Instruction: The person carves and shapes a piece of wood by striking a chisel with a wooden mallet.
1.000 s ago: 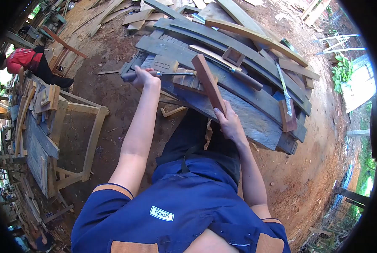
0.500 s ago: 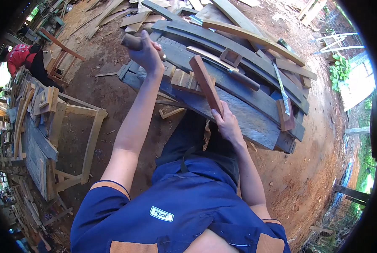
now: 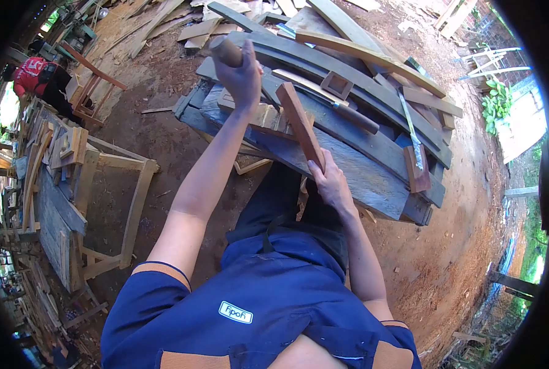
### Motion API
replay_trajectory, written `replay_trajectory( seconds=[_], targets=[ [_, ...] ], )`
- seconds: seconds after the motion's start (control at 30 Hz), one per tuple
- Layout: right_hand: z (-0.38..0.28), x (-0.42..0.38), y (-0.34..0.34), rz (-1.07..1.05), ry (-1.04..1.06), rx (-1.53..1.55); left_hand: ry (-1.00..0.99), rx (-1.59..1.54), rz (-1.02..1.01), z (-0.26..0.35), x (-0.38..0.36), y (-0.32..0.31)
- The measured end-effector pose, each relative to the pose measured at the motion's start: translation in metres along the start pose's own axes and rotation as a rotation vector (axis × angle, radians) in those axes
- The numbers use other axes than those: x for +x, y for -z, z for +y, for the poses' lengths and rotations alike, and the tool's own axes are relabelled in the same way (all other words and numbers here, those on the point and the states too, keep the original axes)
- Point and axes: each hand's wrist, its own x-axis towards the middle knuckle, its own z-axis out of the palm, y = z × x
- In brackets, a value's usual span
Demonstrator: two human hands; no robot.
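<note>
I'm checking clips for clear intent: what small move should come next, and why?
Probably the left hand should settle the tool tip-first on the pale wood block: its handle butt points away from the block, its shaft seems to slant toward it, and contact is unclear. The right hand grips the reddish bar by one end.

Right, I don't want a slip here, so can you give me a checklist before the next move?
1. Left hand closed around the wooden handle: ok.
2. Right hand gripping the reddish wood strip near its lower end: ok.
3. Strip firmly braced against the notched block: cannot tell.
4. Tool's working end fully in view: not ok, the left hand hides part.
5. Bench free of loose tools: not ok, another handled tool lies beyond the strip.
</note>
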Motion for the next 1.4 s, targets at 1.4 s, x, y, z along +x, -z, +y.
replay_trajectory(
  seconds=[1.4],
  targets=[
    [-0.004, 0.006, 0.005, -0.010, -0.015, 0.142, 0.318, -0.087, 0.567, -0.032, 0.016, 0.062]
  ],
)
